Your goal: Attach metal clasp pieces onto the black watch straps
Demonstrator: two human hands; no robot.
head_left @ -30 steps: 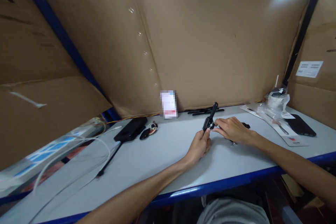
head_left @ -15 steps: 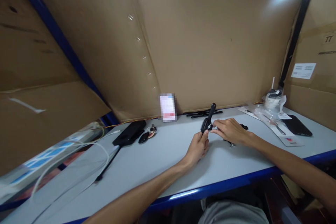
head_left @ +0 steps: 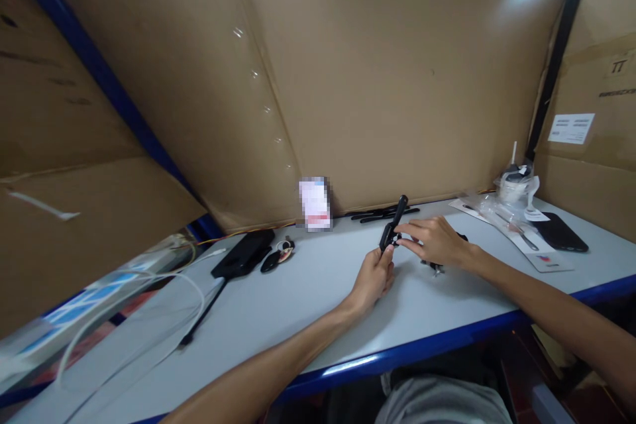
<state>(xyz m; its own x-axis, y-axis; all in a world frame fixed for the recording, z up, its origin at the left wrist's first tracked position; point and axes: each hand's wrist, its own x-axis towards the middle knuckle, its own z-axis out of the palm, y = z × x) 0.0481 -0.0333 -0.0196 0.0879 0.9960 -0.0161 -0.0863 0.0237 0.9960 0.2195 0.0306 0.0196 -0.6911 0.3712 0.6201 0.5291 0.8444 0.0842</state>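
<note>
My left hand (head_left: 373, 278) is closed around the lower end of a black spokeshave (head_left: 399, 213), held tilted above the table with its other handle pointing up. At the tool's middle, my right hand (head_left: 434, 242) has thumb and fingers pinched at a small knob (head_left: 396, 238) on its side. The fingertips partly cover that knob. Beneath my right hand lie small dark and metal parts (head_left: 434, 267), partly hidden. Behind the spokeshave, several slim black pieces (head_left: 380, 214) lie along the cardboard.
A phone-like screen (head_left: 315, 204) leans on the back cardboard (head_left: 387, 79). Left are a black box (head_left: 243, 255) with a cable, keys (head_left: 278, 256) and a power strip (head_left: 74, 308). Right are a packaged tool (head_left: 527, 238), a black phone (head_left: 561, 232) and a bagged cup (head_left: 515, 185).
My right hand's fingers have shifted slightly up and left against the spokeshave, with the fingers more stretched. My left hand keeps its hold. The view has turned slightly.
</note>
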